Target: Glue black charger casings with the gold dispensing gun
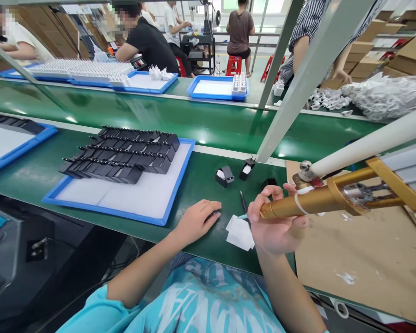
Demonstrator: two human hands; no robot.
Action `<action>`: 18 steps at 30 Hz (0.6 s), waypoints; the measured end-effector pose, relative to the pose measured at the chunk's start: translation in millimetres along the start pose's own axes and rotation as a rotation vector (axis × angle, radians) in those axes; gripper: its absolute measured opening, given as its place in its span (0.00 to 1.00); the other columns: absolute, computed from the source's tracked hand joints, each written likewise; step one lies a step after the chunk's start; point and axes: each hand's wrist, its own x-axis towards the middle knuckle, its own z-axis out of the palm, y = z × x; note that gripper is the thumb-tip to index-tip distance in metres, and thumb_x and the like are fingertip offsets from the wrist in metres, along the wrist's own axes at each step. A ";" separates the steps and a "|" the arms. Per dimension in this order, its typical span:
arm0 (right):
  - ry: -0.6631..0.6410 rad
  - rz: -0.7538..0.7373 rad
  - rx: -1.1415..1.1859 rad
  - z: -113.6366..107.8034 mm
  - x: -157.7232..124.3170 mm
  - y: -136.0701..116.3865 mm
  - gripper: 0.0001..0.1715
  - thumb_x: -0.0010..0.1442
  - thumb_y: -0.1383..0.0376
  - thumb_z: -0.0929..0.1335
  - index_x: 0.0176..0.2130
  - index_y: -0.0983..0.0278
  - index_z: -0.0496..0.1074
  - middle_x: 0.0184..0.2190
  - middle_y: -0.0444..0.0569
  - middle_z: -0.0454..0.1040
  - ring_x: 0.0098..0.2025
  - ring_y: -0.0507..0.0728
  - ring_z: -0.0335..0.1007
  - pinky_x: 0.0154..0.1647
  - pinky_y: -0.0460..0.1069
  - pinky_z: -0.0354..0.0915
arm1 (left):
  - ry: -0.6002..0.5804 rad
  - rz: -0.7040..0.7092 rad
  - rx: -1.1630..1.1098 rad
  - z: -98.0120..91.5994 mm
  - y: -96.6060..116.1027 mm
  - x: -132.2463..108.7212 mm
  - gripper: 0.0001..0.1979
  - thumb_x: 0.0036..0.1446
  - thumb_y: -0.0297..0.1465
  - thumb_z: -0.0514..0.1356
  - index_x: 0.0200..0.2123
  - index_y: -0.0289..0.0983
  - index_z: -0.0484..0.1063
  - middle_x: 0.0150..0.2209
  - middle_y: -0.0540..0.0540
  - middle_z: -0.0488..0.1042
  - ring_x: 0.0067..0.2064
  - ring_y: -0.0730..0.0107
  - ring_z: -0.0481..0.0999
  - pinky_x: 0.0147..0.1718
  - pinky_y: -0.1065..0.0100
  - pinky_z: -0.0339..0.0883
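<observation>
My right hand (275,226) is wrapped round a gold-coloured glue gun (298,203), whose thin pale-blue nozzle (242,216) points left. White paper pieces (241,233) lie under the nozzle on the green bench. My left hand (199,221) rests low over the bench, its fingers closed on a small black part (213,213) that is mostly hidden. Beyond the hands are a black box (225,175) with white material inside and a second open black box (247,169). Black tweezers (243,201) lie between the hands, partly covered.
A blue-rimmed tray (171,199) on the left carries rows of black boxes (125,155). Slanting metal post (280,111) and white pipe (367,148) stand close on the right. Brown cardboard (346,249) covers the right bench. Other people work beyond the green conveyor (152,111).
</observation>
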 end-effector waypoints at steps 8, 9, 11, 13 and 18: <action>0.000 0.009 -0.010 -1.0 1.6 -0.8 0.22 0.59 0.47 0.62 0.48 0.53 0.68 0.37 0.42 0.67 0.18 0.47 0.65 0.17 0.48 0.58 | -0.194 -0.116 0.234 4.8 6.2 1.2 0.13 0.63 0.33 0.56 0.50 0.38 0.70 0.46 0.41 0.75 0.42 0.57 0.73 0.37 0.61 0.69; 0.005 0.011 -0.015 -0.8 2.1 -1.0 0.22 0.58 0.47 0.62 0.47 0.53 0.68 0.37 0.42 0.67 0.18 0.47 0.65 0.17 0.48 0.58 | -0.205 -0.131 0.173 3.6 5.3 1.6 0.12 0.63 0.33 0.56 0.49 0.38 0.71 0.44 0.41 0.75 0.42 0.57 0.73 0.38 0.61 0.69; 0.020 0.012 -0.028 -0.5 2.9 -1.4 0.22 0.58 0.47 0.62 0.47 0.53 0.68 0.37 0.42 0.67 0.18 0.47 0.65 0.17 0.47 0.58 | -0.176 -0.185 -0.038 1.1 1.8 2.3 0.11 0.63 0.34 0.56 0.47 0.39 0.71 0.44 0.41 0.74 0.44 0.57 0.73 0.42 0.60 0.68; 0.033 0.012 -0.034 -0.5 3.8 -1.5 0.22 0.58 0.46 0.62 0.47 0.53 0.67 0.37 0.42 0.68 0.18 0.47 0.64 0.16 0.47 0.57 | -0.077 -0.336 -0.389 -1.3 -3.4 2.4 0.13 0.62 0.37 0.57 0.48 0.41 0.70 0.44 0.43 0.74 0.45 0.59 0.73 0.44 0.60 0.68; 0.060 0.002 -0.019 -2.6 6.0 -1.1 0.23 0.56 0.46 0.64 0.46 0.55 0.69 0.36 0.42 0.69 0.17 0.48 0.65 0.15 0.47 0.57 | 0.116 -0.798 -1.414 -6.8 -14.8 1.1 0.20 0.60 0.44 0.57 0.52 0.41 0.64 0.34 0.47 0.73 0.30 0.63 0.77 0.25 0.65 0.71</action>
